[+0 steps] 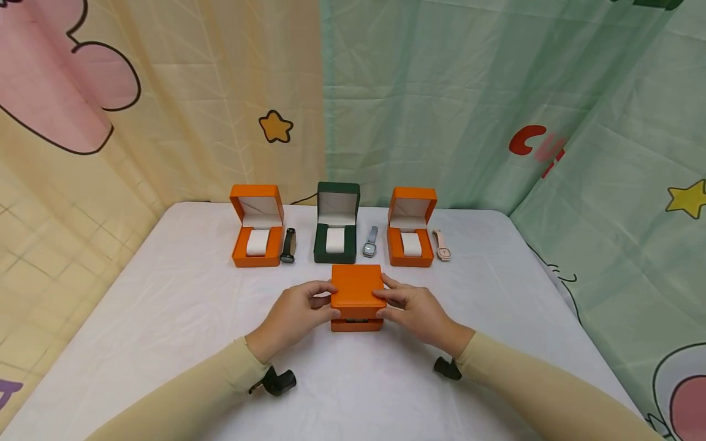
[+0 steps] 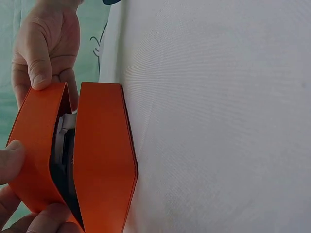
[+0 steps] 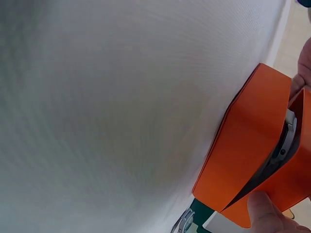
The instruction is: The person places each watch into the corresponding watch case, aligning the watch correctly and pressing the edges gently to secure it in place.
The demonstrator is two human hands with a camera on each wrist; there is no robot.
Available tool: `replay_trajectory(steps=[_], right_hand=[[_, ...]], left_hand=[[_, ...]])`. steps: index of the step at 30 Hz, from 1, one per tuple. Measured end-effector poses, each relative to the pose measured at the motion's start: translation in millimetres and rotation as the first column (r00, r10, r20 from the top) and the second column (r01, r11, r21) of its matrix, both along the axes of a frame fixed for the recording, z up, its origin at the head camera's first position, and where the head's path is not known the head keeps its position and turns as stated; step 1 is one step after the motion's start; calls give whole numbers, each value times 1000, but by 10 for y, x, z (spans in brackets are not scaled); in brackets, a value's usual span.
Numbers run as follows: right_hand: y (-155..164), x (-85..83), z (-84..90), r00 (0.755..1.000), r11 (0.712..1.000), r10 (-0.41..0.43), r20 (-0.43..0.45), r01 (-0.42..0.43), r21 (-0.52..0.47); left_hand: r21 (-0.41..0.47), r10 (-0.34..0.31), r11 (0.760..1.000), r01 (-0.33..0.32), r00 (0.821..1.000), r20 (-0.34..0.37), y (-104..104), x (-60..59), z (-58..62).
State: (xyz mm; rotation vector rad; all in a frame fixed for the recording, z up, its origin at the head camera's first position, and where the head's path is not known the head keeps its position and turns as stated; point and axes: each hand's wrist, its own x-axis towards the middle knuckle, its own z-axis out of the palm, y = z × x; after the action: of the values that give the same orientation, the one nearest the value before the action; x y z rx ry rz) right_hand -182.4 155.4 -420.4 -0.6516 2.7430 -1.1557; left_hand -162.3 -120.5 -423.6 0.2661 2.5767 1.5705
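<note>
At the middle of the table an orange watch box has its lid nearly down, a narrow gap showing at the front. My left hand holds the lid's left side between thumb and fingers. On the opposite side my right hand grips the lid the same way, thumb at its front corner. Through the gap, part of a watch with metal parts shows inside the box. The left wrist view shows the lid tilted away from the base, which sits on the white cloth.
Behind stand an open orange box, an open green box and another open orange box, each with a white cushion. Beside them lie a black watch, a silver-blue watch and a pink watch.
</note>
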Motion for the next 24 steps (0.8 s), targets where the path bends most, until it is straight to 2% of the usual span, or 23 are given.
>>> replay_trajectory(steps=[8,15,24], right_hand=[[-12,34,-32,1000,1000,-6,-16,7,13],[-21,47,-45,1000,999,-12,-23,13,45],[-50,28,104,1000,985,18,-2,-17,169]], left_hand=[[-19,3,1000,-3,1000,-5,9,30,-15],[-35,-18,999,19,999,30,2,39,-10],[-140,-30,990,33,999,26,-15,57,52]])
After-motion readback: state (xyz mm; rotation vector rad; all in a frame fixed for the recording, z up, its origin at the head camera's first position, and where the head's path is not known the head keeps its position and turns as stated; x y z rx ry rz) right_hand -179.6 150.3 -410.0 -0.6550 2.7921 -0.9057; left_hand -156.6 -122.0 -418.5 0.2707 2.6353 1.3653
